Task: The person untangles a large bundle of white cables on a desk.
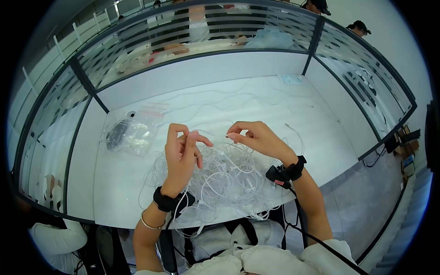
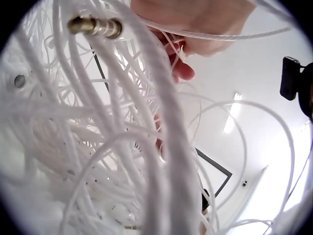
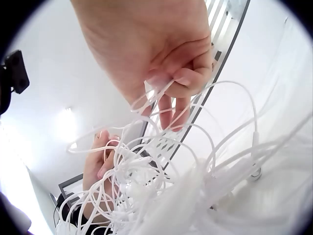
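Observation:
A tangled heap of thin white earphone cables (image 1: 229,176) lies on the white desk in front of the person. Over its left side the left hand (image 1: 180,153) is raised, its fingers bent around a strand of cable. At the heap's far right edge, the right hand (image 1: 261,137) pinches a white cable (image 3: 168,84) between thumb and index finger. Loops from that cable hang down into the tangle in the right wrist view. Close to the left wrist camera is a gold-coloured audio plug (image 2: 95,27) among the strands. Part of the left hand's grip is hidden behind cables.
A clear plastic bag (image 1: 140,137) with a dark bundle (image 1: 117,134) sits at the desk's left. Several white cables (image 1: 220,94) stretch across the back, near a pale blue packet (image 1: 291,79). Low partitions (image 1: 206,68) enclose the desk. Strands hang over its front edge.

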The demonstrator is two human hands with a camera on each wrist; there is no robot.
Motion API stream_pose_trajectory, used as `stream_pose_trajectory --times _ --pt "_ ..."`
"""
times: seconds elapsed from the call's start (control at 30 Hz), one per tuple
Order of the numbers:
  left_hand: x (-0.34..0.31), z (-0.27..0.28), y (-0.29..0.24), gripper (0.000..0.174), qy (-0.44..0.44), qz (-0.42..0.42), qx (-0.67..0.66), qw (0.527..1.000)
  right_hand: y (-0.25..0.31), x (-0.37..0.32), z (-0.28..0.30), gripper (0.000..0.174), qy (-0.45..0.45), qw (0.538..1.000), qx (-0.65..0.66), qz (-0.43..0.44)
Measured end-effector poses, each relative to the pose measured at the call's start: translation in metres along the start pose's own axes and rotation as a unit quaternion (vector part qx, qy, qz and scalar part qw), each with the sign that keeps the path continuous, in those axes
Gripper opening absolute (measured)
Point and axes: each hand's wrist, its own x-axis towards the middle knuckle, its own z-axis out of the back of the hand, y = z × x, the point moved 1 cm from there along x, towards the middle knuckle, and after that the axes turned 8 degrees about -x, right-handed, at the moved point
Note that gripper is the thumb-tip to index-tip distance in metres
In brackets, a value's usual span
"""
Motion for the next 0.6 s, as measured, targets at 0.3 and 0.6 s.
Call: stream_pose_trajectory --times 0.3,0.6 --pt "0.0 -0.002 0.002 0.015 -0.084 -0.097 -0.036 0.991 0.009 -0.002 0.007 0.017 -0.08 0.982 0.169 -0.013" --pt "0.003 0.009 0.007 0.015 -0.146 -0.092 -0.059 0.983 0.004 -0.005 0.02 0.015 -0.076 0.962 0.26 0.037"
